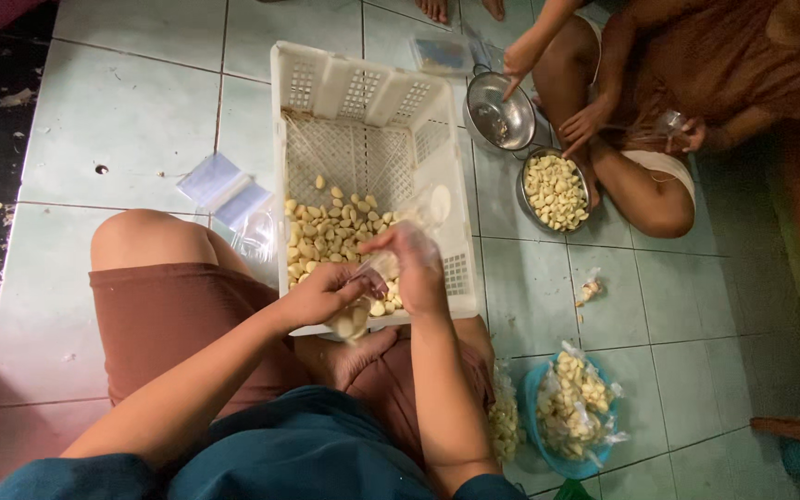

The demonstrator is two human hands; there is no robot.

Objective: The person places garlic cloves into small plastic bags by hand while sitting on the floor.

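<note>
Pale green floor tiles (141, 111) ran under everything, and a white crate (372, 93) sat between the seated person's knees. Just beyond both hands, peeled garlic cloves (326, 231) lay heaped in the crate's near end. The left hand (321, 294) was curled around the mouth of a small clear bag (356, 319), fingers pinching the film; the bag hung below the hand, already holding some cloves. The right hand (416, 268), just beside the left and touching the bag's top, was closed narrowly, though whether it gripped cloves or only plastic could not be told.

The film looked thin and slack, so a loose pinch could have let the mouth fold shut and cloves drop past the crate's edge onto the lap. To the right of the right hand, filled bags sat in a blue bowl (534, 435). Farther off, another person (659, 83) reached toward two metal bowls (500, 113).
</note>
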